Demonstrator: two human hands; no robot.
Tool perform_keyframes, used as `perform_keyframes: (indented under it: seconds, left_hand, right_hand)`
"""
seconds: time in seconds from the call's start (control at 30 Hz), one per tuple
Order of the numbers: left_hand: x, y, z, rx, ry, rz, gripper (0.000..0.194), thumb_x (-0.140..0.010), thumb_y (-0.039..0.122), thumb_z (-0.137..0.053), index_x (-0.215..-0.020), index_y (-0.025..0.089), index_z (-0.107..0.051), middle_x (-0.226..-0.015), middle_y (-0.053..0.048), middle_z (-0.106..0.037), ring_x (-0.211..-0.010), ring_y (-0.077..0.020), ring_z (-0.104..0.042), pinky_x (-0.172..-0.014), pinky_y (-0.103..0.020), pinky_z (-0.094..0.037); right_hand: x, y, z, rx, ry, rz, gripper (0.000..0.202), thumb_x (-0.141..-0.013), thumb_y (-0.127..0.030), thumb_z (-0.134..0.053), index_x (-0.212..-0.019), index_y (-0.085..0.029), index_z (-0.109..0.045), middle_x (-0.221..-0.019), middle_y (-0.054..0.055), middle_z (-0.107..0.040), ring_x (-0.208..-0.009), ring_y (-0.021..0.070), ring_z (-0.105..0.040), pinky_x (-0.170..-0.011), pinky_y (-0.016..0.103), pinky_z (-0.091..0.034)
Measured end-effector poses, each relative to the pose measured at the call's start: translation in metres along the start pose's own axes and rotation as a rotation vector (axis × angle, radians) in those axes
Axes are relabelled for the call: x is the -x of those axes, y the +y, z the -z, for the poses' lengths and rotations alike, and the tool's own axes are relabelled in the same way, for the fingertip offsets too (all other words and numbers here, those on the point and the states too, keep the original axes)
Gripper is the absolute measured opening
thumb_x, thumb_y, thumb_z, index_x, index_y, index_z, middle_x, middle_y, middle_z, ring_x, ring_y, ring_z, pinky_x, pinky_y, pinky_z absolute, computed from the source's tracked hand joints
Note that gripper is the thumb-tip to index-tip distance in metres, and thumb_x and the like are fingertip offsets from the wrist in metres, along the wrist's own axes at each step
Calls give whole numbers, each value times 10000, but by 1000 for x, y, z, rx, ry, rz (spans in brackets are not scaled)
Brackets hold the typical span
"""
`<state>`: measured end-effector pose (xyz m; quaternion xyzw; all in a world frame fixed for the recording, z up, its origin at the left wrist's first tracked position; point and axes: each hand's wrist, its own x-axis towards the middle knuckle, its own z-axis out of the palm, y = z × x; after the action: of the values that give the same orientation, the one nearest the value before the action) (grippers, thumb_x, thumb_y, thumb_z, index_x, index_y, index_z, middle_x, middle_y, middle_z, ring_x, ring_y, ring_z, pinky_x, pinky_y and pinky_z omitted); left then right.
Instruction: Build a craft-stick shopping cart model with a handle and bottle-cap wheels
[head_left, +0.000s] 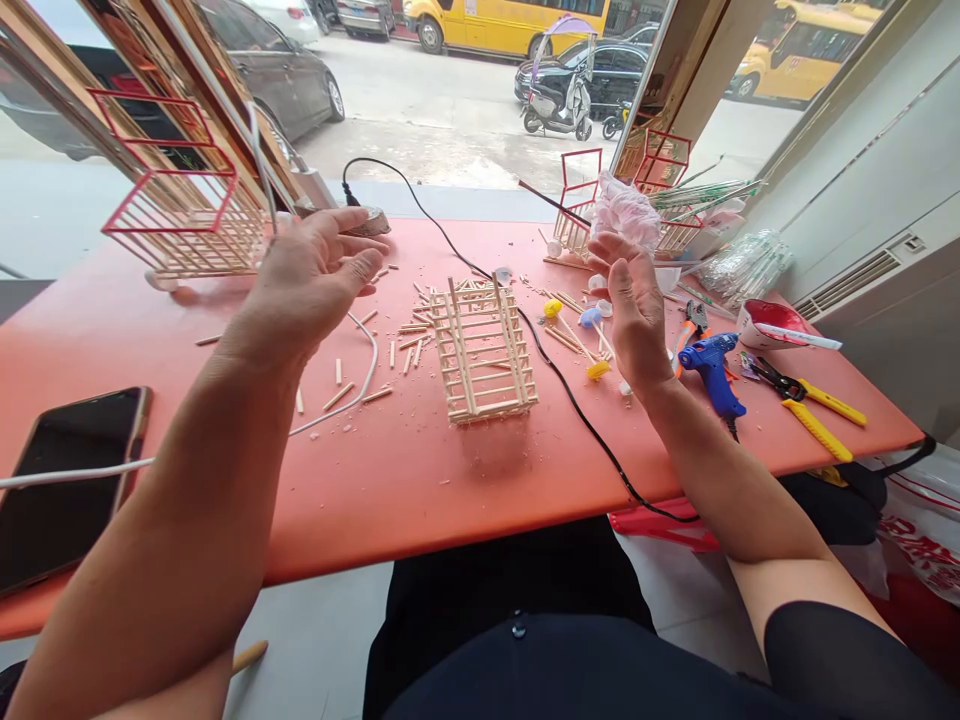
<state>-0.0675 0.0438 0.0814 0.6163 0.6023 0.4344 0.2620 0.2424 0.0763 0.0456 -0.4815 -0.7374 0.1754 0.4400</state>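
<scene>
My left hand (324, 258) is raised above the left side of the table, open with its fingers apart. Just behind its fingertips lies a flat grey-brown disc (373, 224); whether the fingers touch it I cannot tell. My right hand (631, 310) is also raised and open, palm turned inward, in front of a crumpled pinkish plastic bag (624, 212). Between the hands, a small frame of pale wooden sticks (491, 350) stands on the pink tabletop (390, 490), with two long sticks leaning across its rungs. Neither hand touches the frame.
Loose cut sticks (409, 345) lie around the frame. A black cable (574, 400) crosses the table. On the right are a blue glue gun (712, 365), yellow-handled pliers (814, 405) and a red-stained cup (776, 325). A red-trimmed stick basket (180, 225) and phone (71, 480) are left.
</scene>
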Motion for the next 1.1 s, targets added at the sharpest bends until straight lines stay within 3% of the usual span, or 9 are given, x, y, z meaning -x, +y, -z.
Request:
perform_keyframes:
  seconds: [0.1,0.2,0.3,0.4,0.53,0.8,0.9,0.97,1.1]
  left_hand:
    - [-1,-5,-1,8,16,28,610,-901,336,-726,-1456,125,-584,-1361,-180,-707,-1251,-357,-668,-1072,-525,-560]
    - [-3,-11,-1,-29,-3,55,555,-889,332,-737,-1392,118,-642,-1306,-162,-741,-1188,-355,-693,-1026,-517,-583]
    - [-4,-15,0,-48,-29,69,524,-885,334,-737,-1364,132,-671,-1295,-141,-755,-1180,-348,-700,-973,-459,-599]
    - [-3,-16,0,-52,-39,31,530,-884,327,-734,-1366,117,-673,-1327,-163,-742,-1233,-349,-683,-972,-423,-587]
    - [-1,-13,-1,-78,-42,-4,498,-862,339,-756,-1312,131,-710,-1347,-158,-737,-1248,-362,-678,-1010,-443,-576]
    - [5,-1,-2,-253,-12,49,420,-894,379,-723,-1226,124,-763,-1267,-129,-780,-1187,-374,-702,-1093,-483,-538]
    - [4,-3,-2,-260,-2,44,421,-891,382,-728,-1221,124,-769,-1251,-125,-786,-1174,-367,-709,-1096,-499,-540]
    - [3,-5,-2,-220,11,17,432,-881,382,-735,-1208,102,-773,-1251,-135,-784,-1174,-363,-710,-1099,-503,-543]
    - [2,-6,0,-116,57,-55,375,-856,326,-756,-1155,101,-788,-1267,-108,-778,-1206,-343,-697,-1130,-475,-541]
  right_hand:
    - [-7,9,6,-35,41,-30,548,-1067,-477,-225,-1458,-263,-546,-1424,117,-638,-1272,267,-638,-995,435,-569]
    - [-12,16,15,-3,-14,-61,419,-1044,-458,-374,-1180,-212,-685,-1148,121,-745,-1028,237,-709,-879,383,-564]
    - [-13,17,23,254,-130,-63,349,-997,-442,-516,-873,-177,-705,-861,82,-737,-822,205,-673,-767,329,-494]
    - [-10,13,26,600,-281,-69,360,-973,-427,-585,-725,-184,-683,-745,63,-703,-753,206,-632,-696,323,-401]
    - [-4,5,25,827,-453,-106,319,-959,-442,-621,-789,-197,-736,-800,90,-732,-816,248,-658,-654,333,-361]
    - [5,-7,16,977,-579,-154,276,-977,-324,-554,-1031,-154,-765,-1040,206,-752,-1008,368,-711,-756,404,-491]
    - [2,-6,18,941,-553,-176,265,-981,-294,-527,-999,-166,-759,-1028,209,-755,-1008,369,-709,-781,418,-507]
    - [0,-6,22,848,-454,-175,247,-982,-287,-524,-974,-180,-746,-1025,183,-761,-1001,352,-704,-816,426,-506]
    - [0,-13,31,479,-165,89,237,-1018,-368,-537,-933,-223,-704,-975,98,-751,-935,268,-682,-884,402,-501]
